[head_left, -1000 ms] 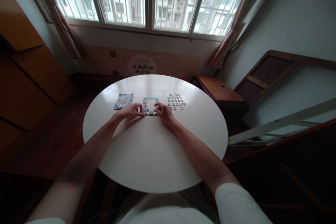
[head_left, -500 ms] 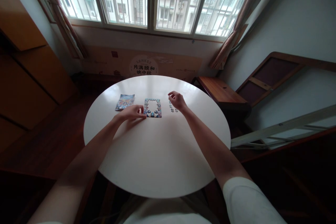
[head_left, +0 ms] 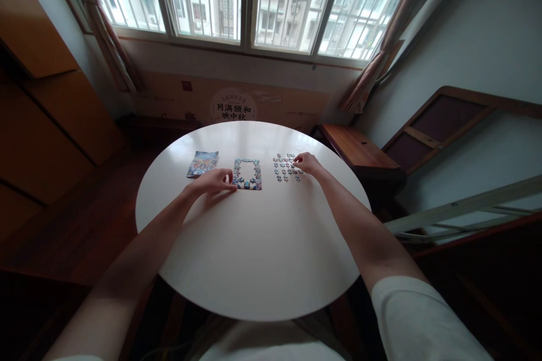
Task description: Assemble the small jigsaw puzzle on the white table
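A jigsaw puzzle (head_left: 258, 172) lies flat on the round white table (head_left: 258, 248); its border is joined, and the middle shows a white gap. At its lower left corner rests my left hand (head_left: 215, 180), fingers curved and thumb apart from them, touching the puzzle's edge without gripping it. Several loose jigsaw pieces (head_left: 278, 171) lie in loose rows to the right of the puzzle. Over their right side is my right hand (head_left: 307, 163), with thumb and forefinger pinched at one small piece, which the fingertips mostly hide.
A colourful printed picture sheet (head_left: 203, 163) lies left of the puzzle, behind my left hand. Past the table's right rim stands a low wooden bench (head_left: 359, 145). A barred window (head_left: 245, 0) spans the far wall, with wooden cabinets (head_left: 55, 118) to the left.
My right hand has moved to the right and a little nearer, uncovering more of the loose pieces. The left hand stays at the puzzle's corner. The view has shifted slightly.
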`<state>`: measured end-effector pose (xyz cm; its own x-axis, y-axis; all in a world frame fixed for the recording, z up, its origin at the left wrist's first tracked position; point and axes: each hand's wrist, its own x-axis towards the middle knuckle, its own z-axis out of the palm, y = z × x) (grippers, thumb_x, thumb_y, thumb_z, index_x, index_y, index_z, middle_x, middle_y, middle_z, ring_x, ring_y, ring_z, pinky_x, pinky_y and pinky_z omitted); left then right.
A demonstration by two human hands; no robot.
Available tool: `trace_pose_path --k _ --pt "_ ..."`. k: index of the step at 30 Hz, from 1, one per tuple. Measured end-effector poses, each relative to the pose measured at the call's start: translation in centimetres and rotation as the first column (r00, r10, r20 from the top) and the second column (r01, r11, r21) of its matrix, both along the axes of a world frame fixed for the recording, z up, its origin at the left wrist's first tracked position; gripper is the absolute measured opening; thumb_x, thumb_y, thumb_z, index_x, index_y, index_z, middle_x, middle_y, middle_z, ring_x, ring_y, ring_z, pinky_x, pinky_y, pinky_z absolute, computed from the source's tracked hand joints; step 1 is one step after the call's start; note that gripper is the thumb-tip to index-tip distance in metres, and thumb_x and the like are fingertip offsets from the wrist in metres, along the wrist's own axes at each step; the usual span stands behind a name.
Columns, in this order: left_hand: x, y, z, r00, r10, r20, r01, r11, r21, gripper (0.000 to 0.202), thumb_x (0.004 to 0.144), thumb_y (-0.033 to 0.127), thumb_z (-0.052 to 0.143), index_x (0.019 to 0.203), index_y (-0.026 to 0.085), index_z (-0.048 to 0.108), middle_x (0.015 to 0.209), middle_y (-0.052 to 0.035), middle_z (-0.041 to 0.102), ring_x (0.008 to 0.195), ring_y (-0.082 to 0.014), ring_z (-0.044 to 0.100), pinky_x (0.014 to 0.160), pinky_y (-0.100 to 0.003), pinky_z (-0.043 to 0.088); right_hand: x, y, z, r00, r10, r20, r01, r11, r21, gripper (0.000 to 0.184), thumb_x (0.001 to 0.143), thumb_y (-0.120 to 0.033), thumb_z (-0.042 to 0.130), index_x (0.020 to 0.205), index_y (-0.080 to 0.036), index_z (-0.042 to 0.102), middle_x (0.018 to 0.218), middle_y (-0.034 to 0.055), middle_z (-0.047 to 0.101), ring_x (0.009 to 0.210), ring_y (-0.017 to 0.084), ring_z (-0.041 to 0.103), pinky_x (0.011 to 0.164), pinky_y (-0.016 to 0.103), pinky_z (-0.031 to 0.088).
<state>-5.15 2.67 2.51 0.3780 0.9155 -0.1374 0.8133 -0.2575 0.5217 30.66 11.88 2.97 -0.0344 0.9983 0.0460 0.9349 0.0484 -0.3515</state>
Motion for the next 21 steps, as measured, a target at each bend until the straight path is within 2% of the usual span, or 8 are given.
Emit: trace_pose_path --k 7,13,21 --pt "0.01 0.01 -0.05 1.000 -0.004 -0.009 0.005 1.000 0.008 0.039 0.071 0.058 0.067 0.083 0.021 0.061 0.068 -0.0002 0.063 0.061 -0.0174 0.056 0.056 -0.026 0.033 -0.38 0.16 -0.14 1.000 0.001 0.017 -0.001 1.000 -0.030 0.021 0.078 -0.023 0.072 0.096 -0.014 0.077 0.090 0.0084 0.075 0.077 0.015 0.067 0.067 0.021 0.047" --pt "0.05 -0.04 0.04 1.000 0.000 -0.023 0.000 1.000 0.003 0.037 0.072 0.055 0.067 0.084 0.021 0.060 0.073 -0.0007 0.064 0.064 -0.0169 0.057 0.057 -0.026 0.033 -0.09 0.53 -0.36 0.998 -0.005 0.058 0.009 0.998 -0.058 0.024 0.081 -0.027 0.070 0.100 -0.014 0.076 0.096 0.0089 0.075 0.084 0.017 0.067 0.068 0.022 0.046" --pt "0.12 -0.16 0.10 1.000 0.010 -0.012 -0.010 1.000 -0.002 0.034 0.072 0.052 0.067 0.084 0.021 0.060 0.072 -0.0004 0.064 0.063 -0.0167 0.057 0.057 -0.026 0.033 -0.39 0.34 -0.37 0.998 0.006 0.057 -0.002 0.997 -0.083 0.020 0.078 -0.022 0.069 0.095 -0.016 0.077 0.091 0.0076 0.075 0.079 0.017 0.067 0.066 0.022 0.047"
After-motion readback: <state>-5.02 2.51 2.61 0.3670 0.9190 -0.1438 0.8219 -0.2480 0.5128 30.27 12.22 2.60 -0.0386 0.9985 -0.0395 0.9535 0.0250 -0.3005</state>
